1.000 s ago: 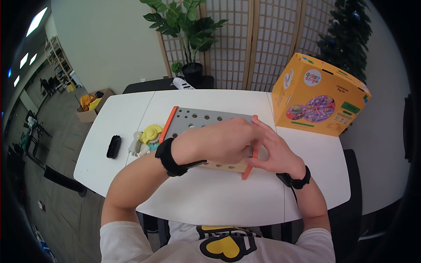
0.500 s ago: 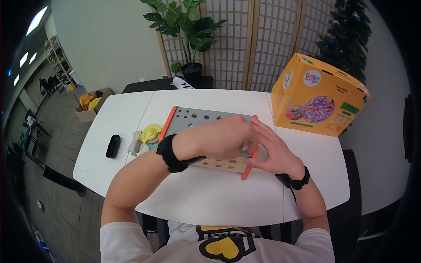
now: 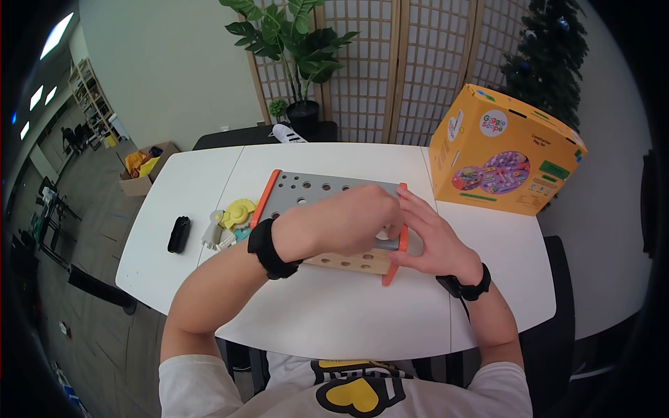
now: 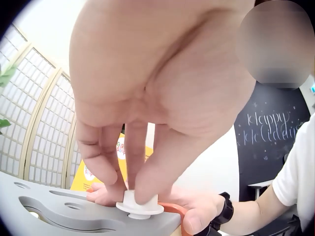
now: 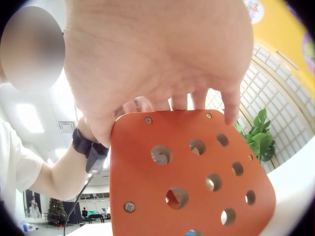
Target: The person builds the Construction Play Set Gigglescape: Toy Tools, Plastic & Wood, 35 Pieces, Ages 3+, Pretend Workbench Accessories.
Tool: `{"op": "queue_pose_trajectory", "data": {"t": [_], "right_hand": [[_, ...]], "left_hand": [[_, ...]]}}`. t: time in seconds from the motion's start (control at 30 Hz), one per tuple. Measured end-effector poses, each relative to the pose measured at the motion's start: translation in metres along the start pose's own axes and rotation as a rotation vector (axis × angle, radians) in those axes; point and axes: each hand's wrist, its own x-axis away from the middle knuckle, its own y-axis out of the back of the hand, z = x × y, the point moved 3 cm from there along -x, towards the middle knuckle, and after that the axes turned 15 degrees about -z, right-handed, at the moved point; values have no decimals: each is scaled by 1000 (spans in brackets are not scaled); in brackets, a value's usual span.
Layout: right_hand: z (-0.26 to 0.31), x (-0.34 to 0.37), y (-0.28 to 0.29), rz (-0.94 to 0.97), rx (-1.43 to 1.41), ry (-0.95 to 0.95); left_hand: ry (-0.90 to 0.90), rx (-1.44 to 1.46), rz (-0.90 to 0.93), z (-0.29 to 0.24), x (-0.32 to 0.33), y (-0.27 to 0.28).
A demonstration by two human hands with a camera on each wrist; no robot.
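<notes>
A toy workbench with a grey holed top (image 3: 327, 182), orange side panels and a pale wooden front stands on the white table. The left hand (image 3: 348, 219) reaches across it; in the left wrist view its thumb and fingers pinch a white flanged knob (image 4: 140, 205) at the grey top's corner, beside the orange edge. The right hand (image 3: 439, 244) grips the right side panel (image 5: 197, 172), with its fingers over the upper edge and its thumb at the near corner. The knob's underside is mostly hidden.
Left of the bench lie yellow gear-like pieces (image 3: 239, 212), a grey piece (image 3: 211, 228) and a black case (image 3: 179, 235). A large orange-yellow box (image 3: 505, 150) stands at the table's back right. A potted plant (image 3: 302, 111) is behind the table.
The left hand has shifted slightly at the bench's right corner, its wrist turning a little. The right hand keeps its hold on the side panel.
</notes>
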Motion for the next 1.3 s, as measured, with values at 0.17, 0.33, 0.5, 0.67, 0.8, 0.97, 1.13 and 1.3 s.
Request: {"op": "queue_pose_trajectory", "data": {"t": [0.17, 0.33, 0.5, 0.67, 0.8, 0.97, 1.13, 1.3], "right_hand": [[0, 0, 0, -5, 14, -10], [0, -1, 0, -9, -3, 0], [-1, 0, -1, 1, -6, -19], [-3, 1, -1, 4, 15, 5], [0, -1, 0, 3, -2, -10], [1, -2, 0, 12, 5, -11], [0, -2, 0, 0, 0, -13], [-1, -1, -1, 4, 20, 3]], "left_hand": [[81, 16, -80, 1, -2, -2], [283, -268, -8, -7, -2, -7], [122, -89, -18, -2, 3, -6], [137, -9, -79, -2, -1, -3], [276, -209, -44, -13, -4, -3], [214, -264, -47, -7, 3, -14], [176, -192, -6, -12, 4, -10], [-97, -213, 19, -6, 6, -7]]}}
